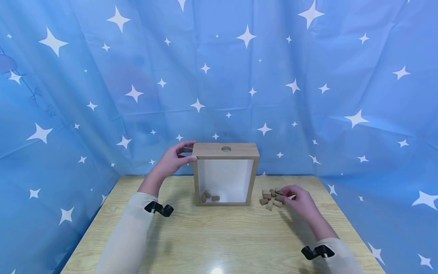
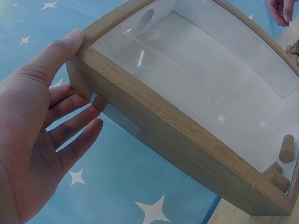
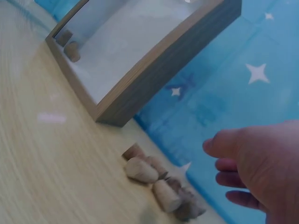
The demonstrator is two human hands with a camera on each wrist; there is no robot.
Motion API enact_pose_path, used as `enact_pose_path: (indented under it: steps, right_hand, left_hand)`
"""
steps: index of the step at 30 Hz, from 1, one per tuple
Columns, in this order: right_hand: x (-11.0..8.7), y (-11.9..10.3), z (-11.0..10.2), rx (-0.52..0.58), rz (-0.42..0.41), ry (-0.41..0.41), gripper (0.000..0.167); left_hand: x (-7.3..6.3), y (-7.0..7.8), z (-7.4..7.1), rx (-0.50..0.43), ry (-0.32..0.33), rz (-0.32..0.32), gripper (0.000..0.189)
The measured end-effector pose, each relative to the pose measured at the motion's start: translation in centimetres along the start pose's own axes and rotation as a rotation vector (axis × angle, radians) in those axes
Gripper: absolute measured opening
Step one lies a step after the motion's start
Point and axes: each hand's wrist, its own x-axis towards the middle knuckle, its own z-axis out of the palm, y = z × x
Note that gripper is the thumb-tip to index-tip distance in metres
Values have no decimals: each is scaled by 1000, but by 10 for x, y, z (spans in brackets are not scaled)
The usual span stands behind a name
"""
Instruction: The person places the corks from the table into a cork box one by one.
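A wooden shadow box (image 1: 226, 150) with a clear front and a round hole in its top stands upright on the table. My left hand (image 1: 174, 158) holds its upper left corner, thumb on the front edge and fingers behind along the side. Behind the pane, 3 corks (image 1: 215, 198) lie at the bottom left. To the right of the box is a small pile of corks (image 1: 269, 205). My right hand (image 1: 299, 199) is over the pile's right side, fingers loosely bent. In the right wrist view, no cork shows between the thumb (image 3: 215, 145) and fingers.
The light wood table (image 1: 219, 236) ends just behind the box. A blue curtain with white stars (image 1: 219, 87) hangs close along the back and sides. Black wrist mounts (image 1: 159, 208) sit on both sleeves.
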Motion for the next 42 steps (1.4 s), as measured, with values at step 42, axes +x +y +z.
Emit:
enact_pose_path:
  steps: [42]
  right_hand:
    - [-18, 30, 47, -221, -21, 24, 23]
  left_hand:
    - [-1, -1, 1, -2, 5, 12, 74]
